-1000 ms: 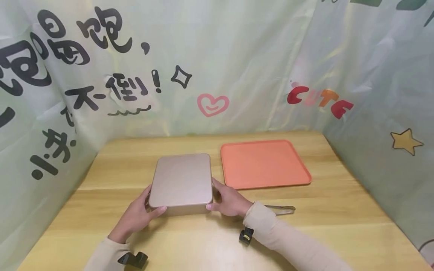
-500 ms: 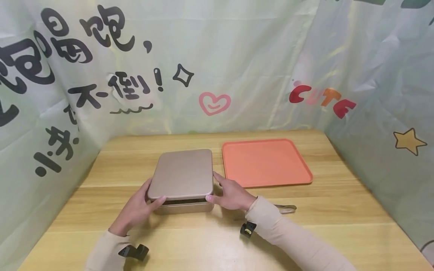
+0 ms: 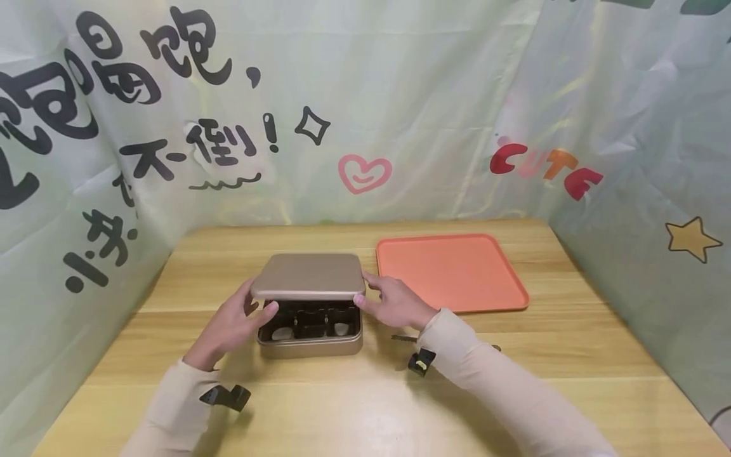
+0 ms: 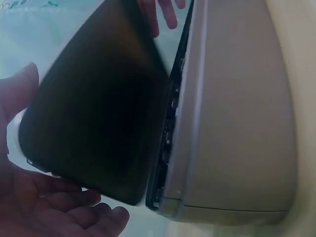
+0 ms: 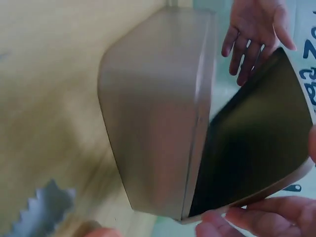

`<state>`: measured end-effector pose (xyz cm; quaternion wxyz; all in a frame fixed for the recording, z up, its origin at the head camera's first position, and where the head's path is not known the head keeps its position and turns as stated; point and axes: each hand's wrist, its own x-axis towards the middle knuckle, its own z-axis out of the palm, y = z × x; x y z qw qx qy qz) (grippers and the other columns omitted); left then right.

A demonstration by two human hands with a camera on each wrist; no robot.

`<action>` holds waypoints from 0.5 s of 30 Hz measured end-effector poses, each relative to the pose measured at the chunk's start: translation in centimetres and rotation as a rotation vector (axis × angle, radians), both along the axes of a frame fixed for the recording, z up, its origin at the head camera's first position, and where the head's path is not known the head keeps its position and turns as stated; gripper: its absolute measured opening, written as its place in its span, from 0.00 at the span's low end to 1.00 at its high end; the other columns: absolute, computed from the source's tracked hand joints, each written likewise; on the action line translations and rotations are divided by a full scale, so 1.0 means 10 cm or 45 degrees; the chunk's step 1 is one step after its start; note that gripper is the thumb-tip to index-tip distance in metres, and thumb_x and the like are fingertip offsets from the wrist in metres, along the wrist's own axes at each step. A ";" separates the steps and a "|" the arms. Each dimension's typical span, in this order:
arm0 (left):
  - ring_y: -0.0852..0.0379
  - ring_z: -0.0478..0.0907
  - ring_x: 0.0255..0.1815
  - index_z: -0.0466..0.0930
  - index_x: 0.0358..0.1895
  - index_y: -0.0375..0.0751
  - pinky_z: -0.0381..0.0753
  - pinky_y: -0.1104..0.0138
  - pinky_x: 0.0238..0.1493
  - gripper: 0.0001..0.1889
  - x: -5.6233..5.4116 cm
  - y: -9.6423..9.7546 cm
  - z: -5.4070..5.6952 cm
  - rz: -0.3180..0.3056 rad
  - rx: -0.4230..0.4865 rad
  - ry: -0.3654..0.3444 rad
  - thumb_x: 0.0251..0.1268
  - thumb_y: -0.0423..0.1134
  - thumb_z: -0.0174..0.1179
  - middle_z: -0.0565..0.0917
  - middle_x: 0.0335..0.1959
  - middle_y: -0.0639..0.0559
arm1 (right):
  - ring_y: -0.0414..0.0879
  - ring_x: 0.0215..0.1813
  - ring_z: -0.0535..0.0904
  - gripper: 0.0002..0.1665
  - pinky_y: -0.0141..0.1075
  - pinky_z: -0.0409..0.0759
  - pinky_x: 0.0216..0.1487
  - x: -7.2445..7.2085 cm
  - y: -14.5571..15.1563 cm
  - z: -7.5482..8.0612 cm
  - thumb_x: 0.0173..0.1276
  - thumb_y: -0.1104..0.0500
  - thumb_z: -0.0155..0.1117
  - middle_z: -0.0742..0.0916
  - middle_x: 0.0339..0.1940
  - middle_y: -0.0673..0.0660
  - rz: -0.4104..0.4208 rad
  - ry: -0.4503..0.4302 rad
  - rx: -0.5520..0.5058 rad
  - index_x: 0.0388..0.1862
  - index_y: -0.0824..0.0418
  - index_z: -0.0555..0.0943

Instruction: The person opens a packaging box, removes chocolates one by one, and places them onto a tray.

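A brownish metal box [image 3: 311, 348] stands on the table with its lid [image 3: 308, 276] tilted up at the front and its rear edge low. Dark compartments show inside, with pale pieces [image 3: 341, 329] in some of them. My left hand [image 3: 231, 324] holds the lid's left front corner, thumb at the front and fingers along the side. At the right front corner my right hand [image 3: 400, 303] grips the lid the same way. The left wrist view shows the lid's dark underside [image 4: 103, 108]. Metal tongs [image 3: 404, 338] lie partly hidden under my right forearm; their serrated end [image 5: 47, 207] shows in the right wrist view.
A flat orange tray [image 3: 451, 273] lies right of the box, behind my right hand. Printed cloth [image 3: 434, 114] hangs around the back and sides of the wooden table [image 3: 365, 406].
The lid has gone from lying flat on the box to tilted up at the front, uncovering the compartments. Both hands have risen with it, and the right forearm now covers more of the tongs.
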<state>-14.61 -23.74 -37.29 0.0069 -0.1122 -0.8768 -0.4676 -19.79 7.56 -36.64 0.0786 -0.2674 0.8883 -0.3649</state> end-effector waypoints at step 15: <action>0.30 0.55 0.71 0.40 0.76 0.29 0.59 0.45 0.71 0.47 -0.39 0.00 0.21 0.023 -0.151 -0.130 0.71 0.60 0.51 0.50 0.74 0.27 | 0.56 0.62 0.75 0.19 0.45 0.73 0.65 -0.34 -0.17 0.14 0.76 0.52 0.54 0.81 0.55 0.62 -0.296 -0.052 -0.493 0.55 0.65 0.72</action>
